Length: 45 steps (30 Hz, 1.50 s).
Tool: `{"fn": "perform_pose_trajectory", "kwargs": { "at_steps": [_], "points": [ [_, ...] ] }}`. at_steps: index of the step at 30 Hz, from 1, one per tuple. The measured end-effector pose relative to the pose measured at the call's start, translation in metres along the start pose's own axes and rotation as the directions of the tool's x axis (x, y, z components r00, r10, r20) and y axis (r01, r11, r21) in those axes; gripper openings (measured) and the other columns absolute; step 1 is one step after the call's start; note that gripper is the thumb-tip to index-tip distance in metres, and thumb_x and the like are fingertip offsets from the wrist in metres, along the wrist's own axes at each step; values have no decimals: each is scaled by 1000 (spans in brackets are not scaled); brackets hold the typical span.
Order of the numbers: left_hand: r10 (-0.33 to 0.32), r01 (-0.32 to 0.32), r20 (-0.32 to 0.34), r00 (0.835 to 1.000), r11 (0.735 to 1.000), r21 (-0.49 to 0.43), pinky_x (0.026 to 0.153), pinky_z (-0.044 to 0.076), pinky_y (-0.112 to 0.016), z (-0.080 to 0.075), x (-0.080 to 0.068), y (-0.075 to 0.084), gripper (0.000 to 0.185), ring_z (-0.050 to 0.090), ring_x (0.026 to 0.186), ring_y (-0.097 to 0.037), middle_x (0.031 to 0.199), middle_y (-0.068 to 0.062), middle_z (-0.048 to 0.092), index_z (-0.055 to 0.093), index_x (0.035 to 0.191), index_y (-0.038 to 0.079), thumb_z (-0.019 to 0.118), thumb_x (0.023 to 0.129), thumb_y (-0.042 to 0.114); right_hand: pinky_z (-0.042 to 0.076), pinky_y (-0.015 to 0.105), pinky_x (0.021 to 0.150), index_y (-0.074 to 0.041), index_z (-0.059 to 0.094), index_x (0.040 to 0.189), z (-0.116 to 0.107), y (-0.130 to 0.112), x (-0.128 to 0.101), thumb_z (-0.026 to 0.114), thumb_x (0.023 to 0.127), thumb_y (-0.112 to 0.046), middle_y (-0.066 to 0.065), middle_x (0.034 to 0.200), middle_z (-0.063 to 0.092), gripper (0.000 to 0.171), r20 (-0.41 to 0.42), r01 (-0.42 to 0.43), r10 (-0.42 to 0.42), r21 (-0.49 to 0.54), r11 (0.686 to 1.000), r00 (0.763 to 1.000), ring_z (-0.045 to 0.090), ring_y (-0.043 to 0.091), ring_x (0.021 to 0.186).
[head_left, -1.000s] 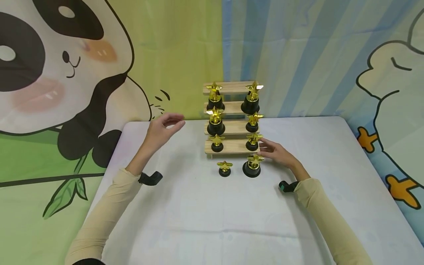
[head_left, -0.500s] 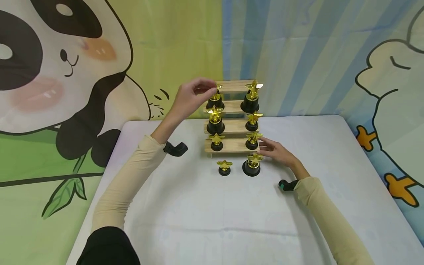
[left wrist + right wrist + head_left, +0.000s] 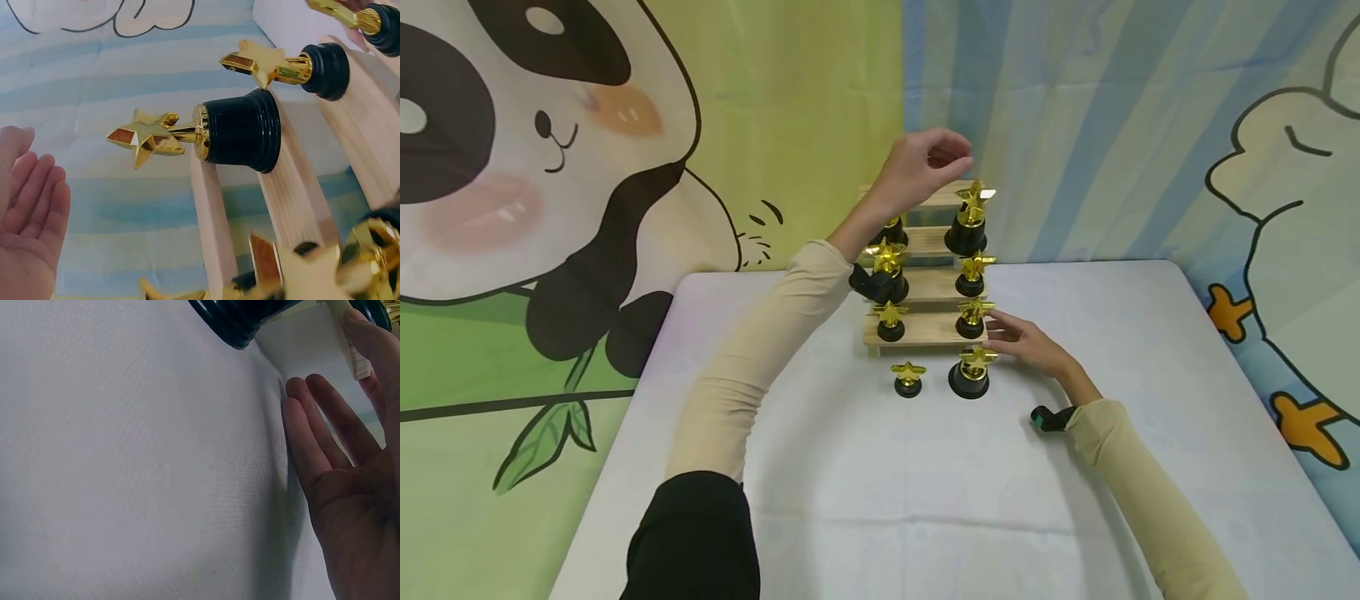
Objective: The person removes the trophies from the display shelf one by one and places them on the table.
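Observation:
A wooden stepped rack (image 3: 925,330) stands at the back of the table and carries several gold star trophies on black bases. My left hand (image 3: 927,162) hovers over its top step, fingers loosely curled and holding nothing, just left of the large top-right trophy (image 3: 970,221). In the left wrist view the left hand (image 3: 28,237) is bare, a short way from that trophy (image 3: 240,128). My left arm partly hides the top-left trophy (image 3: 891,227). My right hand (image 3: 1022,342) rests open on the table beside a large trophy (image 3: 970,377). The right wrist view shows the right hand's (image 3: 337,487) palm bare.
A small trophy (image 3: 908,380) stands on the white tablecloth (image 3: 887,483) in front of the rack. Cartoon curtains hang close behind the rack. The table's edges run at the left and right.
My left hand rose from the table's left side, touched the top-left trophy, then moved right above the top step. The right hand and the trophies stayed put.

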<state>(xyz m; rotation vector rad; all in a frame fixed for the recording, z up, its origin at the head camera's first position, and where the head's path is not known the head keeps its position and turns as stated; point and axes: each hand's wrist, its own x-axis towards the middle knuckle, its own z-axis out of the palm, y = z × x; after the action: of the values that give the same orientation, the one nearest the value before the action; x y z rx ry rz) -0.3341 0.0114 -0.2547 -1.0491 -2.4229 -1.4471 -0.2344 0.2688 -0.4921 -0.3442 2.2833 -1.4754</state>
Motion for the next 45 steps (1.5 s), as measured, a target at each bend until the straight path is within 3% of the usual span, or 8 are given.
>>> {"fn": "perform_pose_trajectory", "kwargs": {
  "at_steps": [10,16,31,38,45],
  "points": [
    [-72,69,79,994,996,48,87,52,-16,11,13,-13,32,64,98,-13,112,-9,69,63,119,1,65,94,21,41,56,109,-6,19,155,3,-2,1,64,95,-24,28,148,39,77,0,-1,1,-5,1000,1000,41,44,137],
    [-82,69,128,988,992,101,86,51,-15,19,10,-18,34,64,99,-14,114,-10,68,63,120,1,65,94,23,41,55,109,-6,19,155,4,-2,2,64,95,-25,28,148,39,77,1,-3,3,-14,1000,1000,42,44,136],
    [-194,170,184,964,976,138,87,53,-18,29,7,-29,36,65,100,-14,114,-7,69,64,122,6,68,92,26,42,55,108,-5,21,154,6,0,2,65,94,-23,29,148,39,77,11,6,-6,1,1000,1000,42,44,136],
    [-186,156,187,964,973,168,88,52,-19,31,6,-31,36,65,103,-15,116,-7,69,65,121,7,68,92,27,42,55,108,-4,20,154,8,-2,1,65,94,-22,29,148,39,77,11,21,-21,3,1000,1000,42,44,136],
    [-206,156,211,955,960,234,91,52,-21,31,6,-31,41,63,107,-16,123,-8,66,63,126,7,67,92,30,41,55,109,-5,19,154,6,2,3,65,94,-24,28,149,39,78,9,16,-16,1,1000,1000,42,44,136]
  ]
}}
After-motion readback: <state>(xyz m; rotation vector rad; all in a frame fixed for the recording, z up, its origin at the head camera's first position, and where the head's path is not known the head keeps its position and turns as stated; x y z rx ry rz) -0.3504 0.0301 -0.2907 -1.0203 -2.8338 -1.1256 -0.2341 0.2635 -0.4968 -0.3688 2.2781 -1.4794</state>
